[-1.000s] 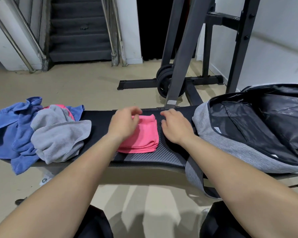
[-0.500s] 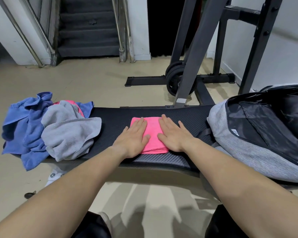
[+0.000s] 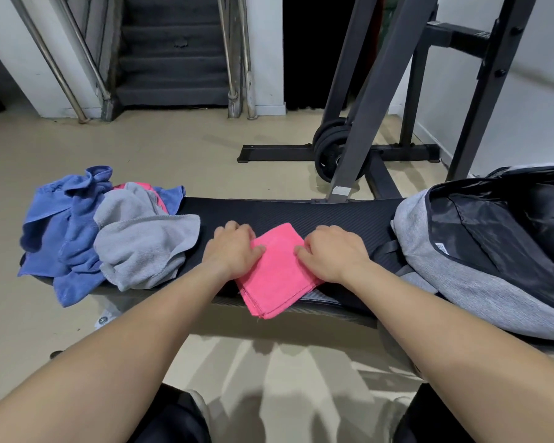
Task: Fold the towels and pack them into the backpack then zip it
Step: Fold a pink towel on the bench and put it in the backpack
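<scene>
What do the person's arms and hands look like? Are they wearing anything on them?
Nothing is worn on them. The left arm and right arm are bare right up to the picture's edge, with no sleeves showing. The left hand and right hand have no gloves. I can see no watch, bracelet or ring.

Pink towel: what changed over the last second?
The pink towel slid toward the person and turned; one corner now overhangs the near edge of the bench. The left hand and right hand, pressing flat on it half a second ago, now grip its side edges with curled fingers. Unchanged: grey towel and blue towel heaped at left, backpack open at right.
</scene>
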Available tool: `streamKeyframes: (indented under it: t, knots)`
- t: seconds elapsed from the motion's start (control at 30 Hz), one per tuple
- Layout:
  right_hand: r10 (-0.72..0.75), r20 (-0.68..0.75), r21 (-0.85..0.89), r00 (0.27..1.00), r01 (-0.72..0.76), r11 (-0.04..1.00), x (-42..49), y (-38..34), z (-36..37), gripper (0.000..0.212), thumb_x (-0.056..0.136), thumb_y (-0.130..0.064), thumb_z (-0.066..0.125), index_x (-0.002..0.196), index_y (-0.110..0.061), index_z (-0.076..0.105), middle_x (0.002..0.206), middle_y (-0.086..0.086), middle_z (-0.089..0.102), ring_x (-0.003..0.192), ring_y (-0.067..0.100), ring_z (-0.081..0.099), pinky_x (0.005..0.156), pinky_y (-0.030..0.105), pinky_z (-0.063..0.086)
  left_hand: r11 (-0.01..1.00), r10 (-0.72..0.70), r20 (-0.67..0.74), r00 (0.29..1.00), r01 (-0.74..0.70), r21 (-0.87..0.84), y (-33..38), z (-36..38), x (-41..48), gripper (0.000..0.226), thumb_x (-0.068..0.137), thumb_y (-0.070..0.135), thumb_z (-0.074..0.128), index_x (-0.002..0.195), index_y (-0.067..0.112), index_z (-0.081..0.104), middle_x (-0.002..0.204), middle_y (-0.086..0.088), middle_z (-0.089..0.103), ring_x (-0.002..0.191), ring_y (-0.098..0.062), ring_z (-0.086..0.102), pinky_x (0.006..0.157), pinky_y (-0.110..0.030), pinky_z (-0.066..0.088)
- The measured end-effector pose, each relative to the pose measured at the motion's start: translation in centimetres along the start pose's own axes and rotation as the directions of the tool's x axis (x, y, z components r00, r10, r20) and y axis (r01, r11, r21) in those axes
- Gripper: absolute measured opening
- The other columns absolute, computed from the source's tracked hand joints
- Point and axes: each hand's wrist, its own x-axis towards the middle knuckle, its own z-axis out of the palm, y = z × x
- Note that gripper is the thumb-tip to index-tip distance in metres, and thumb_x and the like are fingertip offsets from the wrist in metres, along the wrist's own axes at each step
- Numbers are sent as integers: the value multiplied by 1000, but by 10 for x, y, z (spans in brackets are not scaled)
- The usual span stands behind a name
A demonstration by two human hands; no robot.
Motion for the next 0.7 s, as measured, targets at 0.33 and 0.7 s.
streamKeyframes:
  t: [0.33, 0.7]
  knots:
    - [-128, 131, 406, 983, 65, 911, 37, 13, 0, 30, 90, -24, 66, 120, -28, 66, 121, -4, 66, 114, 19, 60, 95, 31, 45, 914, 237, -29, 971, -233, -332, 13, -11, 1, 27, 79, 29, 82, 85, 25, 56, 81, 7, 65, 72, -14, 56, 73, -39, 47]
    - [70, 140, 406, 988, -122, 906, 48, 23, -4, 43, 89, -50, 69, 95, -8, 64, 89, 6, 69, 86, 25, 64, 79, 43, 50, 971, -28, 53, 998, 39, -235, -8, -23, 22, 29, 76, 44, 84, 85, 29, 62, 86, 8, 67, 84, -16, 64, 72, -32, 46]
